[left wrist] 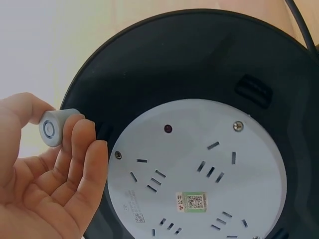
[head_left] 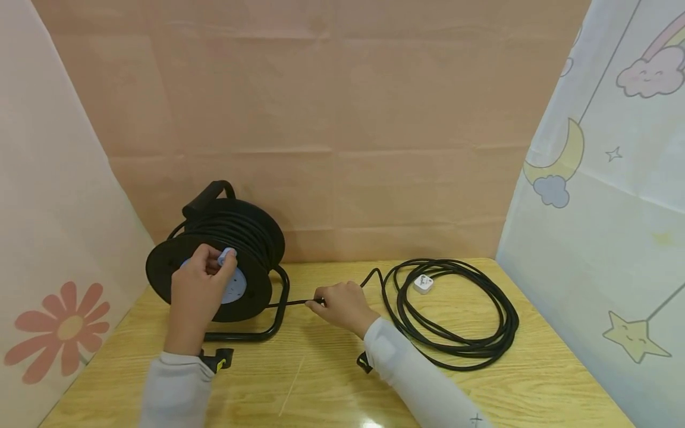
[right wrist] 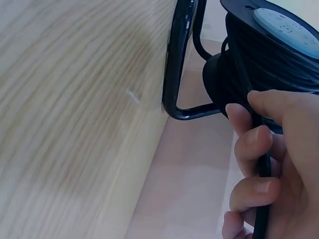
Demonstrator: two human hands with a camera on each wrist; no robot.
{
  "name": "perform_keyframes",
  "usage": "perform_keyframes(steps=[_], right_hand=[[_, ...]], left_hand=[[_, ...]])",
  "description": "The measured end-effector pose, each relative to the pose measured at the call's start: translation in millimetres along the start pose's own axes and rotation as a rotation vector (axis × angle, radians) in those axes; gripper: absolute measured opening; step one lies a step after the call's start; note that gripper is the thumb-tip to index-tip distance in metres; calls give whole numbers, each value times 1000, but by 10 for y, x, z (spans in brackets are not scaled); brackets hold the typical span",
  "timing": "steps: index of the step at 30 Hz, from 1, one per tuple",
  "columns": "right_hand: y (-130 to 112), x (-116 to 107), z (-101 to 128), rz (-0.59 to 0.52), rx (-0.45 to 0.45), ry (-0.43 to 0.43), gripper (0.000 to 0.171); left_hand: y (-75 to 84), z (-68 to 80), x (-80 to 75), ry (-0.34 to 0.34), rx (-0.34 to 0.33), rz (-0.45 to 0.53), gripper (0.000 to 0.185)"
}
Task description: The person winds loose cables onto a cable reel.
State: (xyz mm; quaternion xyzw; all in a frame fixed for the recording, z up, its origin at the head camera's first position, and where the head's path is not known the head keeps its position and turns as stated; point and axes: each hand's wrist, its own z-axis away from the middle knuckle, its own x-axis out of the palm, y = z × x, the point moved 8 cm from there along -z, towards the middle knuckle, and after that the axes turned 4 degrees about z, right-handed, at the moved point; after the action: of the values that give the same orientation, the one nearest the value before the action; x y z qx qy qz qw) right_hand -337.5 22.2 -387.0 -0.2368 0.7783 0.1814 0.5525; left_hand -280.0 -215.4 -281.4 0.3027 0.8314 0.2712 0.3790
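Glossy wood table [head_left: 332, 380]: left hand [head_left: 197, 291] pinches round reel knob [head_left: 226, 256]; right hand [head_left: 342, 306] grips rubbery black cable [head_left: 291, 303].

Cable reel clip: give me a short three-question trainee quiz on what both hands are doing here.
1. True or false: the left hand grips the crank knob on the cable reel.
2. What does the right hand hold? A) white plug B) black cable C) reel frame
3. Where does the white plug lie?

Key:
1. True.
2. B, the black cable.
3. On the table, inside the loose cable coil.
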Motion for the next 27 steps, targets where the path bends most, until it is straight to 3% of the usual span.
perform_keyframes(steps=[8,13,23,27], right_hand=[[-112,-8,-67,-57,-27,-23,20],[-181,22,-82,-61,-59,-58,19],[-276,62,-129,-78,-82,-74,24],[-318,91,-159,-84,-83,-96,21]], left_hand=[[79,23,91,-57,57,-41,33],[94,26,174,-126,66,-53,32],[81,56,278,-266,-6,-87,33],[87,69,315,-297,-7,-85,32]])
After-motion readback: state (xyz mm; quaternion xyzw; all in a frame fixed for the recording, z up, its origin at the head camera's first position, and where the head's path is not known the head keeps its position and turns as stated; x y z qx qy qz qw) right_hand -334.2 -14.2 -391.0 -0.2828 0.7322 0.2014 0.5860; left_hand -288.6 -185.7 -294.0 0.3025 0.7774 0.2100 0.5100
